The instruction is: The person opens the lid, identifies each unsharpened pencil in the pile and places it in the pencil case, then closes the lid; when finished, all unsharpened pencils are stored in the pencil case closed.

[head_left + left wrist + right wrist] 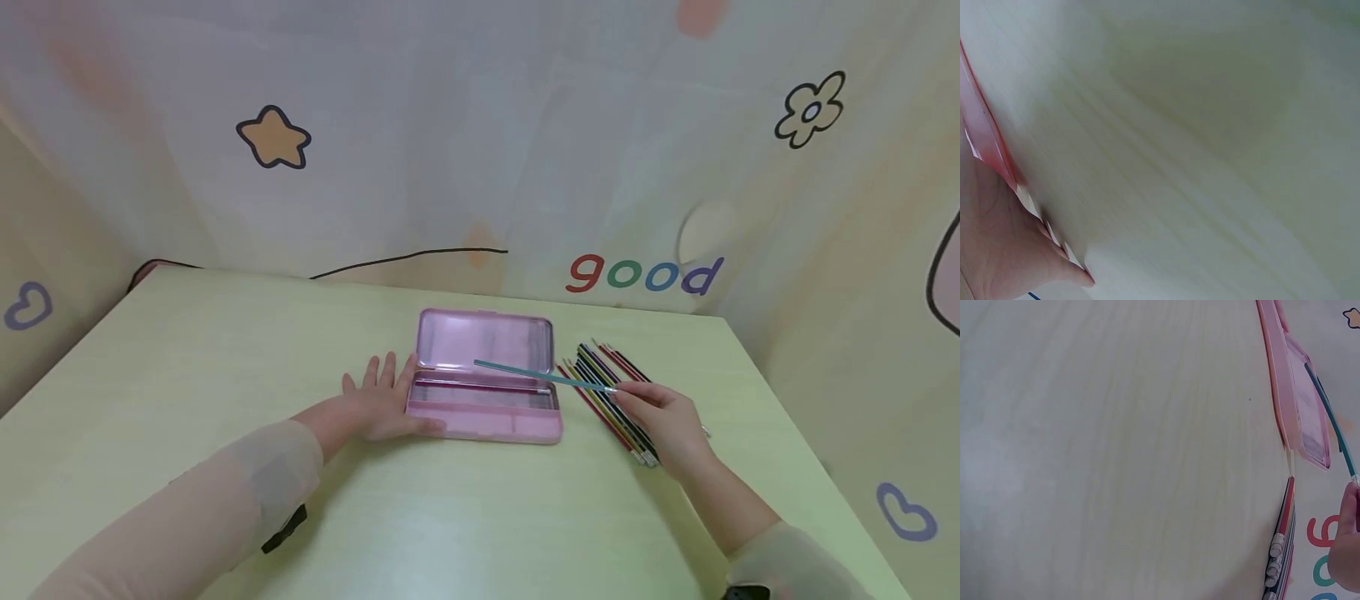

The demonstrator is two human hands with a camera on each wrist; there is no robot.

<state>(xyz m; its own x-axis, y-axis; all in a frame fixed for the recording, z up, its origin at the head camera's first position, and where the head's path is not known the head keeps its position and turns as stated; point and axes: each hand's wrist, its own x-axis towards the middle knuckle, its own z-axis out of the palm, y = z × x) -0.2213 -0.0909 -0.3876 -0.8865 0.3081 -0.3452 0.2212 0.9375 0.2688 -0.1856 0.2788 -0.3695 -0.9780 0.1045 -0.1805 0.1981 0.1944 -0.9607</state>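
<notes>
A pink pencil case lies with its lid folded back on the table. One dark red pencil rests in its long rear compartment. My left hand is spread flat at the case's left side, its thumb along the front edge; the left wrist view shows this hand against the pink wall. Between thumb and fingers, my right hand pinches a teal pencil by its eraser end. The pencil slants over the case, its far tip above the lid. Beneath that hand, loose pencils lie fanned out.
The pencil pile sits just right of the case and holds several black, red and purple pencils, with erasers toward me. A pale wood-grain table runs back to a printed curtain that hangs behind and at both sides.
</notes>
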